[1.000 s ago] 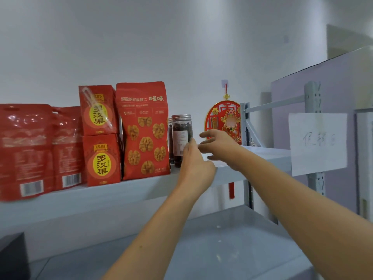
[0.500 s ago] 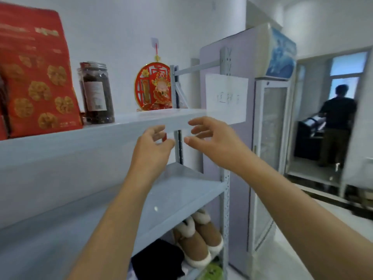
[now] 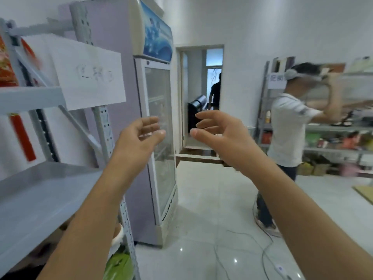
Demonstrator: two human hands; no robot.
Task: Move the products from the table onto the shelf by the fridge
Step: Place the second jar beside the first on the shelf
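Note:
Both of my hands are raised in front of me and hold nothing. My left hand point(image 3: 139, 136) hangs with loosely curved fingers before the glass door of the fridge point(image 3: 157, 126). My right hand point(image 3: 218, 132) is level with it, fingers relaxed, in front of the doorway. The grey metal shelf point(image 3: 30, 98) stands at the left beside the fridge, with a white paper sign point(image 3: 88, 77) on its post. A red packet point(image 3: 5, 65) shows at the upper shelf's far left edge. No table is in view.
A person in a white shirt point(image 3: 286, 130) stands at the right by another stocked rack point(image 3: 339, 138). Another person stands beyond the open doorway point(image 3: 201, 98). Cables point(image 3: 262, 251) trail over the white tiled floor. Slippers and a green bag point(image 3: 119, 265) lie under the shelf.
My view has swung right, away from the shelf's packets and jar toward the fridge and room. Both hands have come off the shelf edge and now hang free in the air.

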